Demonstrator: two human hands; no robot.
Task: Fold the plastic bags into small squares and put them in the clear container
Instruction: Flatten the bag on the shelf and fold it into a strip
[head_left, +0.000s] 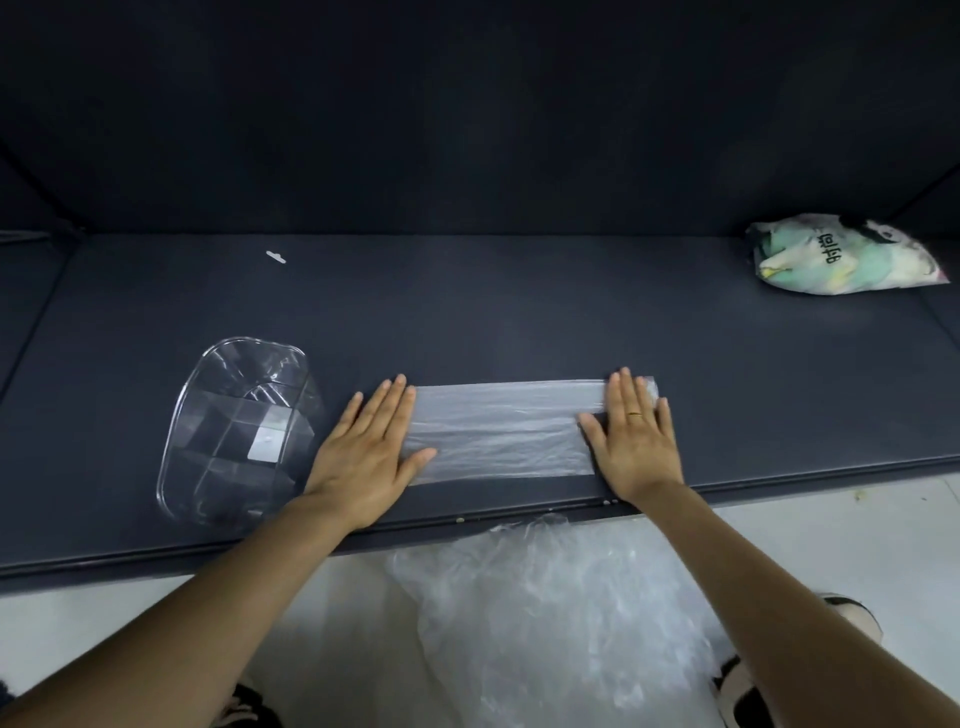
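A clear plastic bag (501, 431), folded into a long flat strip, lies on the dark table (519, 312) near its front edge. My left hand (371, 441) presses flat on the strip's left end with straight fingers. My right hand (636, 434), wearing a ring, presses flat on the right end. The clear container (236, 431) stands to the left of my left hand, holding a small folded square of plastic (267, 439). A heap of loose clear bags (550, 613) lies below the table edge, by my lap.
A printed bag with green and white contents (841, 257) lies at the back right of the table. A small white scrap (275, 256) sits at the back left. Dark walls close the back and sides. The table's front edge (519, 512) runs just behind my wrists.
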